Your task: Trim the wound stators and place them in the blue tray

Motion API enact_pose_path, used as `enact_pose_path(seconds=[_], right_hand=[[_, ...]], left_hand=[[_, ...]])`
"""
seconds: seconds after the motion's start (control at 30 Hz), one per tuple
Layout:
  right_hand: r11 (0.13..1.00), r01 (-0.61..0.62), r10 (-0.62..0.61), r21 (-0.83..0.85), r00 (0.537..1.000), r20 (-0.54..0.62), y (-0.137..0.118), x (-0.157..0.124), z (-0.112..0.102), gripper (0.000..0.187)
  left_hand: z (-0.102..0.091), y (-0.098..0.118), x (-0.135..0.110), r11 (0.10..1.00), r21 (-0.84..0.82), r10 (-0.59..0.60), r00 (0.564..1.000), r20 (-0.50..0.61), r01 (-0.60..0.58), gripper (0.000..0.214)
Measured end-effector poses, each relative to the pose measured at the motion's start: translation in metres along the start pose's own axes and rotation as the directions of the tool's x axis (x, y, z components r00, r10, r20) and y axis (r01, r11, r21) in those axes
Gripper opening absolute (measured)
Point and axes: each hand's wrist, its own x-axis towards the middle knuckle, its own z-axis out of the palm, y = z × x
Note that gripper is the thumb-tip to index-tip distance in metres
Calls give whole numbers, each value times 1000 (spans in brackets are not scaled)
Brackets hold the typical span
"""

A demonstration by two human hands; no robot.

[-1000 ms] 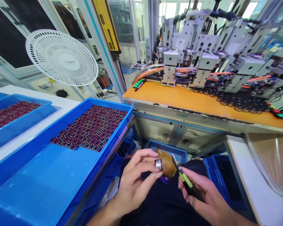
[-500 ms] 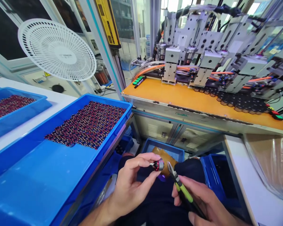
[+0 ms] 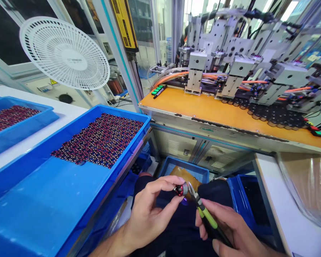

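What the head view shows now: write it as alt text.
Left hand pinching a small silver and red metal cylinder beside the tips of green and black pliers in the right hand. A long blue plastic tray of small red and black pieces lies at left; grey metal machinery stands ahead on an orange tabletop.

The pliers (image 3: 209, 218) are green and black, the small part (image 3: 182, 189) silver-red, the worktop (image 3: 173, 103) orange.

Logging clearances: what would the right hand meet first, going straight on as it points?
Likely the small motor part in the left hand; the cutting pliers in the right hand point towards it, though depth is unclear.
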Motion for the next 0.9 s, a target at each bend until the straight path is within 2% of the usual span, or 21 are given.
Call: enact_pose_path(seconds=[0.23, 0.4, 0.57, 0.7, 0.8, 0.83, 0.9], right_hand=[[1000, 7, -7, 11, 1000, 13, 2, 4, 1, 67], [1000, -4, 4, 3, 1000, 2, 5, 3, 0, 62], [994, -57, 53, -90, 997, -48, 14, 3, 2, 57], [969, -172, 153, -177, 982, -113, 14, 5, 3, 55], [970, -215, 195, -117, 967, -161, 10, 5, 1, 52], [972, -211, 191, -104, 966, -173, 10, 5, -1, 52], [973, -210, 191, -96, 965, -179, 12, 5, -4, 52]], left_hand=[[0, 0, -1, 1000, -8, 0, 1000, 1, 0, 55], [0, -1, -1, 1000, -8, -3, 1000, -1, 3, 55], [0, -1, -1, 1000, 2, -18, 1000, 5, 18, 54], [1, -1, -2, 997, -26, -79, 997, -4, 79, 52], [3, -3, 1, 971, -177, -170, 985, -42, 160, 46], [3, -4, 2, 939, -282, -217, 975, -35, 199, 43], [4, -8, 6, 802, -529, -315, 949, 21, 278, 41]])
